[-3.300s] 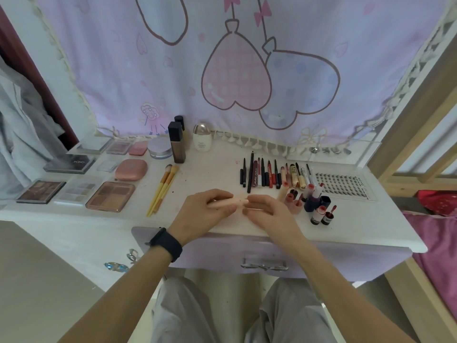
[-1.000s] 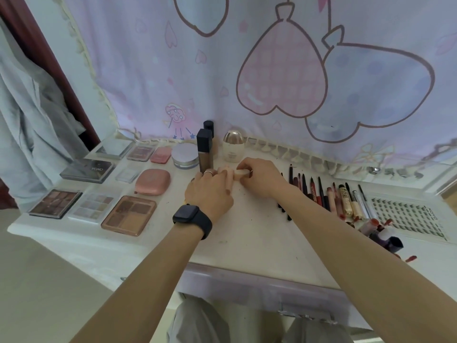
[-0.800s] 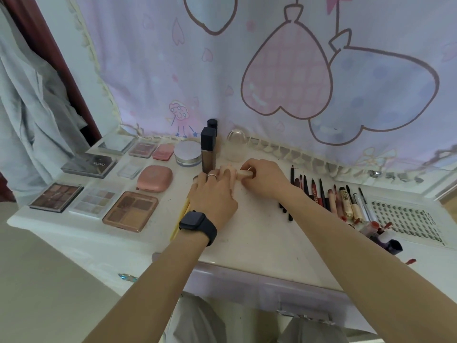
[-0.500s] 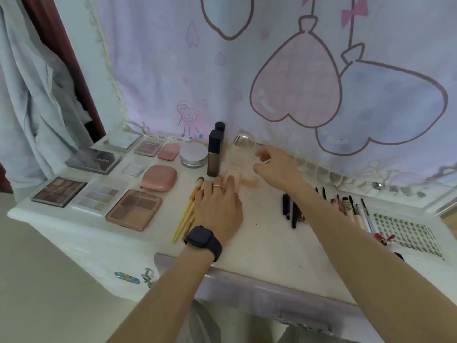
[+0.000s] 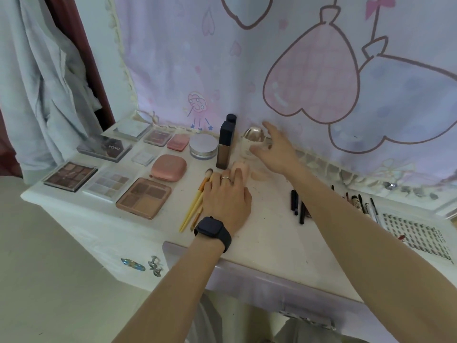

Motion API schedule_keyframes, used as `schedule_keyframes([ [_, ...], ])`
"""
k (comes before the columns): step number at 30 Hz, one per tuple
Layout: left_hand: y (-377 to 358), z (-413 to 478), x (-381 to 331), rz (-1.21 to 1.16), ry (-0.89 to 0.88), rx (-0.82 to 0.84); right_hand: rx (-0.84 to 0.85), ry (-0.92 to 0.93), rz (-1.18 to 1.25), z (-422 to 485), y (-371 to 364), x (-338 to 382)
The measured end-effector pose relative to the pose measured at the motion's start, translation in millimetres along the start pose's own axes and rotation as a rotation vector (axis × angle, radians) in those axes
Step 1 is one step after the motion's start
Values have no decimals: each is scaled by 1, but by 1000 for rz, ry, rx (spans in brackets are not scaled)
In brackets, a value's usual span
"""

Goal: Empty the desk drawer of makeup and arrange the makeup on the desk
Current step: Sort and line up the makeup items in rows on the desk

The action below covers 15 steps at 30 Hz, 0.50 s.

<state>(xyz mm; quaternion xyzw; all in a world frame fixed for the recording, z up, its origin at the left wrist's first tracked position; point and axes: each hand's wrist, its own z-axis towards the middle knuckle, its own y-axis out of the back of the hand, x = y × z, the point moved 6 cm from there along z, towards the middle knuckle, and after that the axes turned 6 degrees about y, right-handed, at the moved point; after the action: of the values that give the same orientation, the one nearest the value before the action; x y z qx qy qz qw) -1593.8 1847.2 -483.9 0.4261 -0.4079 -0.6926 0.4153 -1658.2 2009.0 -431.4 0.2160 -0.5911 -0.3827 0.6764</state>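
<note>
On the white desk [image 5: 272,233], my left hand [image 5: 226,196] lies flat beside the yellow makeup brushes [image 5: 194,209], its fingertips resting on a peach makeup sponge [image 5: 237,167]. My right hand [image 5: 274,149] reaches to the back edge, fingers spread around a cream jar with a gold cap [image 5: 251,138]; the hand is blurred and I see no firm grip. A second pale peach piece [image 5: 259,175] lies on the desk under the right wrist. The lavender drawer front [image 5: 247,276] is below the desk edge.
Eyeshadow palettes [image 5: 143,198], a pink compact [image 5: 169,168], a powder jar [image 5: 203,146] and a dark foundation bottle [image 5: 223,149] fill the left. Pencils [image 5: 296,205] and a lash tray [image 5: 418,235] lie at the right. A grey garment [image 5: 42,82] hangs at the left.
The hands came apart. My left hand set the peach sponge down by the foundation bottle; my right hand let go and moved back to the gold-capped jar. The view shifted closer and leftward.
</note>
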Motion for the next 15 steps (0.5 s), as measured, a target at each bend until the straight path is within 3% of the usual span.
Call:
schedule_keyframes([
  [3, 2, 0, 0, 5, -9, -14, 32, 47, 1, 10, -4, 5],
  [8, 1, 1, 0, 8, -14, -22, -95, 30, -81, 8, 15, 15],
  [11, 4, 0, -1, -4, -27, -40, -294, -56, 108, -25, 44, 22],
  [15, 21, -3, -7, -165, -119, -139, -404, -160, 423, -99, 59, 23],
])
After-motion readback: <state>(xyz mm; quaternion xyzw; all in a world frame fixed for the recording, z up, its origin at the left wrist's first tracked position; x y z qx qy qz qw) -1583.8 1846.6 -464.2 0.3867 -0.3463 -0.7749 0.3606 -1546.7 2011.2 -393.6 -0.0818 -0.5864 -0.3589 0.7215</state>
